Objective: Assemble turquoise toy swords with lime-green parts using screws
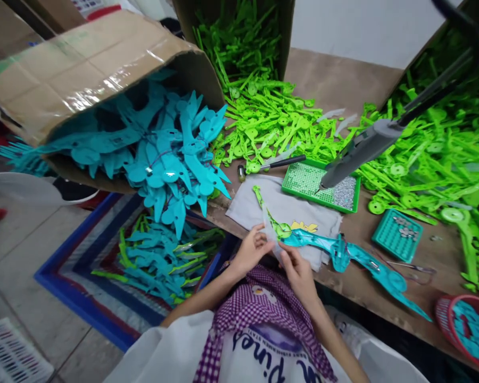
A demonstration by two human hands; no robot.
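Note:
My left hand (256, 246) is closed at the near end of a translucent plastic strip (270, 226), its fingers bent in. My right hand (298, 267) pinches the strip's lower end between thumb and fingers. Against the strip lies a lime-green plastic arm with a round disc (283, 230), joined to a long turquoise plastic piece (341, 252) that stretches right along the table's front edge. Beneath them is a grey cloth (249, 199) with a yellow print. Exactly where the fingertips press is partly hidden.
An electric screwdriver (355, 151) hangs over a green tray (289, 187) of small metal parts. Nearby are a hammer (283, 163), a teal tray (387, 234), heaped green parts (279, 122), a tipped carton (104, 58) of turquoise pieces, a blue crate (83, 314) and a pink basket (443, 314).

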